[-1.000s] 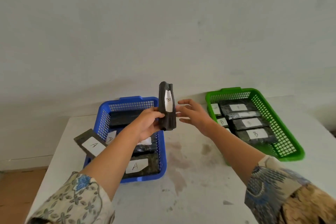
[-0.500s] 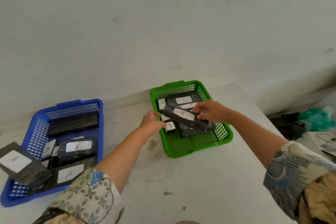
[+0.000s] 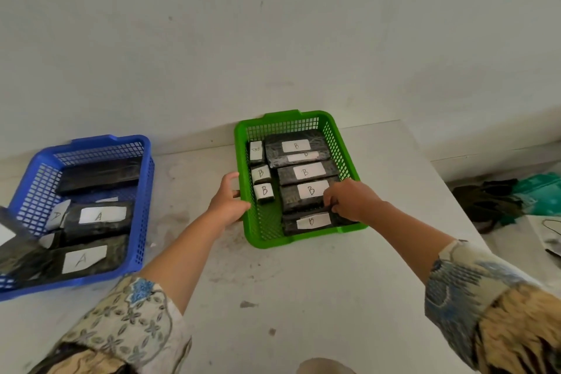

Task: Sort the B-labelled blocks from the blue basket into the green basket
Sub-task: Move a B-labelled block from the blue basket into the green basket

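Head view, looking down on a pale worktop [image 3: 303,297]: a person's right hand [image 3: 352,200] is closed on the near end of a black wrapped B block [image 3: 309,223] lying at the front of the green basket [image 3: 264,231], its grip clamped on the right end of that block; the left hand [image 3: 227,206] curls over the basket's left rim, steadying it, holding no block; six more B-labelled blocks [image 3: 305,172] lie in rows behind, three long, three short, touching or nearly so. The blue basket [image 3: 142,222], well apart to the left, shows only A labels [image 3: 98,215] and one unlabelled dark block [image 3: 100,174]; whether any B remains there cannot be told. The blocks look stiff, light enough for one hand, and the glossy wrap may be slippery; taking hold across the narrow width near an end seems safest. Room is tight inside the green basket, with the mesh wall hard against the right hand; the worktop between the baskets lies open; its right edge falls away just beyond the green basket.
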